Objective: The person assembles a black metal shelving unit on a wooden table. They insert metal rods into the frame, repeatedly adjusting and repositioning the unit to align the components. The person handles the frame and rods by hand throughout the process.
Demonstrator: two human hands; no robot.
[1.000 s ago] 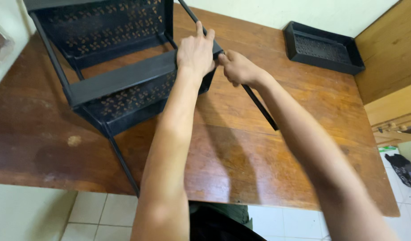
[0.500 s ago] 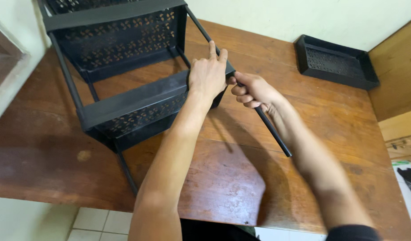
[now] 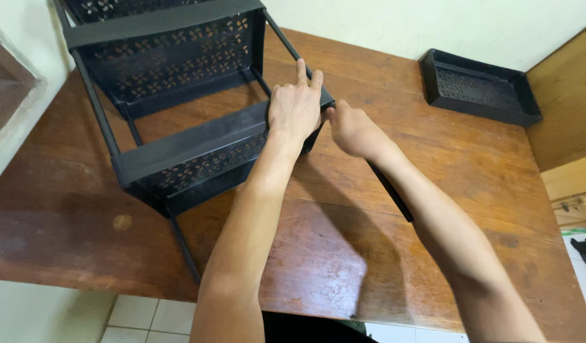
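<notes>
Rack: black metal tiered shelf rack (image 3: 178, 108) lying tilted on the wooden table (image 3: 471, 190), its perforated trays facing me, legs pointing toward the table's near edge.
Lower tray: the front tray (image 3: 197, 152) sits seated between the side rails, as far as I can see; its right end meets the right side rail (image 3: 385, 184) just under my hands.
Upper tray: a second perforated tray (image 3: 172, 57) is already in place higher on the frame.
Loose tray: one more black perforated tray (image 3: 477, 89) lies apart at the far right corner of the table, not on the frame; I judge that part of the work is left.
Left hand: my left hand (image 3: 296, 111) lies flat over the right end of the lower tray, fingers stretched out and pressing down, not wrapped round anything.
Right hand: my right hand (image 3: 353, 130) is at the joint just beside the left, fingers curled toward the rail; whether they pinch the rail or a small fastener I cannot tell.
Progress: two trays mounted, this corner joint being worked, third tray waiting; I judge it past halfway.
Around: pale wall behind, tiled floor (image 3: 134, 314) below the table's edge.
</notes>
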